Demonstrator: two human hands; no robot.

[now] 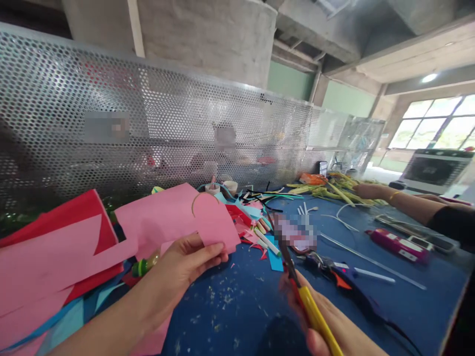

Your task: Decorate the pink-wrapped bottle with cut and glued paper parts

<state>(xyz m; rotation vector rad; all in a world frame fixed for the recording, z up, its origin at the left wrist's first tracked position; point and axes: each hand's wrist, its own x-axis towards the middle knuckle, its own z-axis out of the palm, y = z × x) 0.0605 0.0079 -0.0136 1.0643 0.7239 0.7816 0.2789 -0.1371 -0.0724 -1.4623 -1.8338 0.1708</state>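
At the far left we have a red sheet (pixel 105 230) with larger pink sheets (pixel 40 262) over it and light-blue strips (pixel 69 324) below. A bottle with a green cap (pixel 140 268) lies just beside our left forearm. Our left hand (pixel 198 257) pinches the lower edge of a round-topped pink piece (pixel 215 222) between thumb and fingers, lifted in front of another pink sheet. Next come coloured scraps (pixel 241 215), pale marker-like sticks (pixel 267 241) and a small blue piece (pixel 273 253) on the blue table (pixel 237 316). Our right hand (pixel 309 304) has its fingers curled around the yellow-and-red handles of the scissors (pixel 288 257), blades pointing up and away; we cannot tell how far they are parted. Behind the blades, a phone (pixel 299 237) has its screen pixelated. To the right lies a dark-blue glue gun (pixel 352 286) with an orange trigger, then a magenta object (pixel 399 245) bearing white labels too small for us to read. Farther back, a co-worker's hand (pixel 365 192) touches yellowish-green strips (pixel 341 184).
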